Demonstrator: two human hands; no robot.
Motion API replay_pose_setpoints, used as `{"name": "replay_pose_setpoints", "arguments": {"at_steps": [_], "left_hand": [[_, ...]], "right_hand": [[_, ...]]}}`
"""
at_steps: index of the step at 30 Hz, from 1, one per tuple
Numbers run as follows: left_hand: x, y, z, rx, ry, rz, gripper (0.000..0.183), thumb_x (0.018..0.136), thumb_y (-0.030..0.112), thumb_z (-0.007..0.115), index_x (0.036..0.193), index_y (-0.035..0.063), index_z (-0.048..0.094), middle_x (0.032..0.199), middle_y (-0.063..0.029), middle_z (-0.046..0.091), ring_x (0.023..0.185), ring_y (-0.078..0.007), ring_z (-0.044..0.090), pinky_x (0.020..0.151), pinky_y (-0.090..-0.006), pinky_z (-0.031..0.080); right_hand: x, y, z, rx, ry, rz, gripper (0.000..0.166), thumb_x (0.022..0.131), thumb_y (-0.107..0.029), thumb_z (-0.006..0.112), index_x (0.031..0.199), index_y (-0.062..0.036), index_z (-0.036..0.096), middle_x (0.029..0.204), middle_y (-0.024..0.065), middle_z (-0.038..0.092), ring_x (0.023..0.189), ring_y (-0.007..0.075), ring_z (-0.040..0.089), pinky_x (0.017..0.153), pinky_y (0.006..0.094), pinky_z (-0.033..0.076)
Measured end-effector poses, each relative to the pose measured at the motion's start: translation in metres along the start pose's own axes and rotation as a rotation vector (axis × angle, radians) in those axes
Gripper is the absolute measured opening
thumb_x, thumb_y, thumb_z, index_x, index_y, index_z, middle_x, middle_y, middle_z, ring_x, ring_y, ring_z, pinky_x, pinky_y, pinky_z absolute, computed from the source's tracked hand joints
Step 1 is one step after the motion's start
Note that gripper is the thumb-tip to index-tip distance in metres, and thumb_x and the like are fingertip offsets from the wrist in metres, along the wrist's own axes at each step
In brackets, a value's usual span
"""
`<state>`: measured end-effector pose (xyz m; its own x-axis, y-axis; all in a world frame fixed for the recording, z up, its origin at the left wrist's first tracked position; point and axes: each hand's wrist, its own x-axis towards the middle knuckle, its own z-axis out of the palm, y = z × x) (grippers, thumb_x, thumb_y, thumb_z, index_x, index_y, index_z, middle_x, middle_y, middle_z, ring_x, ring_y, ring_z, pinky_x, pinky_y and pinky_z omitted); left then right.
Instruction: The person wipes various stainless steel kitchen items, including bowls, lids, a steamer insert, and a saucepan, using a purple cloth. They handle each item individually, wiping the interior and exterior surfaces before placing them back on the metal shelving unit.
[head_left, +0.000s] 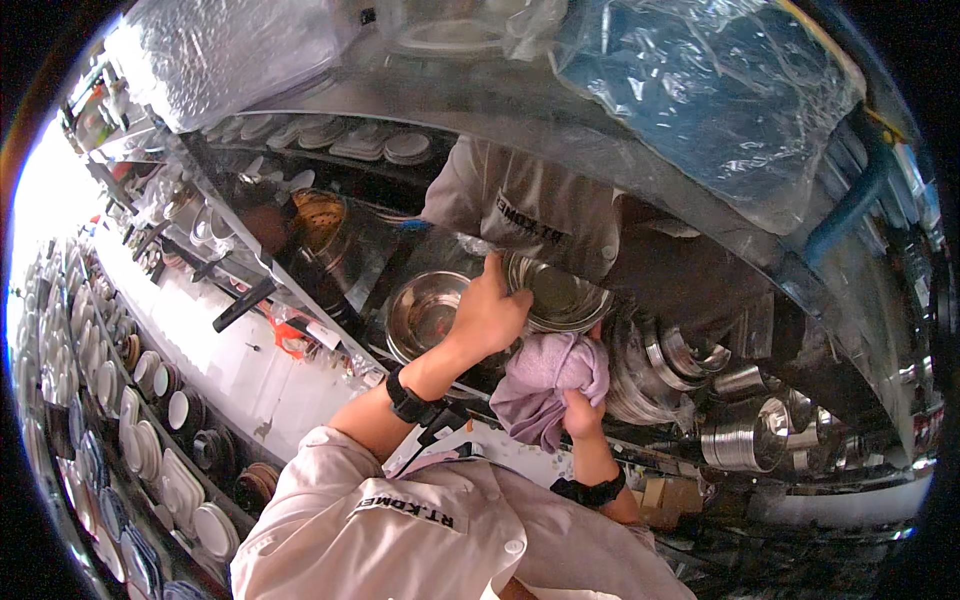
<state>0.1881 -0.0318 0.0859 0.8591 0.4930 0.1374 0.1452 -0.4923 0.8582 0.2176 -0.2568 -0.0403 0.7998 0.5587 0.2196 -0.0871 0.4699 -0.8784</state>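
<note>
On a shelf before me, a stack of round steel dishes (570, 300) stands at the centre, and my left hand (495, 304) reaches to its left rim. Its fingers are partly bent; whether they grip the rim is not clear. My right hand (581, 412) is closed on a lilac cloth (551, 375), bunched up against the near right side of the stack. Left of the stack lies a shiny steel bowl (431, 315), partly behind my left wrist. Plastic-wrapped dishes (641, 375) stand to the right of the cloth.
More steel bowls and pots (742, 442) fill the shelf's right part. A perforated gold-coloured vessel (319, 217) is at the back left. Above hangs a plastic-covered upper shelf (690, 90). White plates (217, 529) line racks at lower left. A black bar (244, 304) juts out at left.
</note>
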Motion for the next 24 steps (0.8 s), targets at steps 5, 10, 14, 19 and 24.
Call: {"name": "replay_pose_setpoints", "arguments": {"at_steps": [5,10,14,19,24], "left_hand": [[-0.018,0.029,-0.033,0.056,0.069,-0.096,0.064,0.085,0.019,0.063,0.14,-0.0067,0.041,0.103,-0.0383,0.067,0.104,-0.0565,0.063,0.092,-0.0572,0.05],[-0.031,0.024,-0.06,0.015,0.156,-0.116,0.062,0.085,0.02,0.063,0.14,-0.0019,0.044,0.107,-0.0349,0.069,0.105,-0.0533,0.064,0.094,-0.0557,0.05],[-0.041,0.003,-0.081,-0.017,0.231,-0.114,0.061,0.084,0.021,0.062,0.139,0.0009,0.046,0.11,-0.0321,0.069,0.108,-0.0518,0.064,0.097,-0.0534,0.05],[-0.057,-0.015,-0.103,0.006,0.264,-0.189,0.059,0.086,0.019,0.062,0.14,0.0002,0.047,0.115,-0.031,0.068,0.108,-0.0491,0.066,0.095,-0.049,0.051],[-0.065,-0.04,-0.109,0.025,0.284,-0.197,0.06,0.085,0.021,0.059,0.139,-0.0009,0.045,0.106,-0.0339,0.069,0.103,-0.0533,0.065,0.092,-0.0539,0.052]], "right_hand": [[0.016,-0.015,0.03,-0.092,-0.052,-0.11,0.096,0.077,0.001,0.061,0.164,-0.0018,0.02,0.154,0.012,0.046,0.137,0.0237,0.049,0.118,0.0377,0.035],[0.016,-0.011,0.048,-0.03,-0.144,0.077,0.096,0.08,-0.006,0.063,0.164,-0.0035,0.018,0.157,0.0122,0.043,0.142,0.026,0.045,0.12,0.0411,0.033],[0.025,-0.016,0.084,0.066,-0.253,0.065,0.095,0.084,-0.007,0.064,0.166,-0.0048,0.014,0.159,0.0118,0.041,0.144,0.0263,0.044,0.12,0.0426,0.032],[0.023,-0.002,0.1,0.018,-0.249,0.092,0.079,0.079,-0.001,0.063,0.154,0.0019,0.04,0.152,0.0106,0.05,0.139,0.0226,0.049,0.119,0.0379,0.033],[0.019,0.006,0.122,0.213,-0.224,0.181,0.073,0.08,-0.004,0.063,0.151,0.0008,0.045,0.146,0.0106,0.055,0.136,0.0227,0.052,0.118,0.0383,0.035]]}}
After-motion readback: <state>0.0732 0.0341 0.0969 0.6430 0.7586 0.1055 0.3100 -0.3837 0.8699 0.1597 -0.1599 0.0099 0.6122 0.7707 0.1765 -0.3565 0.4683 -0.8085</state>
